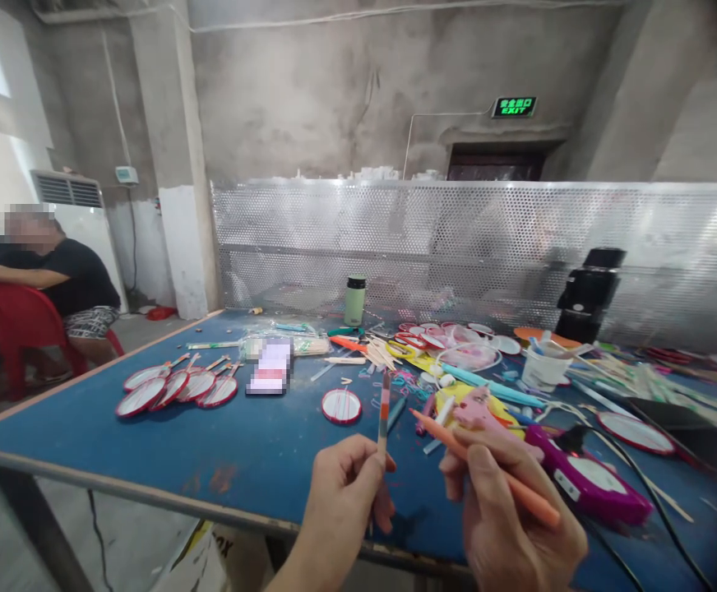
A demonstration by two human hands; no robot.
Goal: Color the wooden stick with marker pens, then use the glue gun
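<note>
Upright between the thumb and fingers of my left hand (349, 493) is a thin wooden stick (384, 411) with coloured bands on its upper part. An orange marker pen (528, 497) is gripped in my right hand (506, 518), its tip pointing up and left toward the stick but apart from it. Just beyond my left hand lies a round white disc with a red rim (341, 406). A teal pen (397, 415) lies on the table behind the stick. Close to my right hand are a pink crumpled item (478, 411) and a purple power strip (605, 485).
On the blue table (260, 460) are overlapping red-rimmed discs (142, 397), a phone (270, 366), a green bottle (354, 302), a white cup of tools (543, 370) and a black flask (589, 296). A perforated metal panel (334, 222) stands behind. A person (87, 271) sits far left.
</note>
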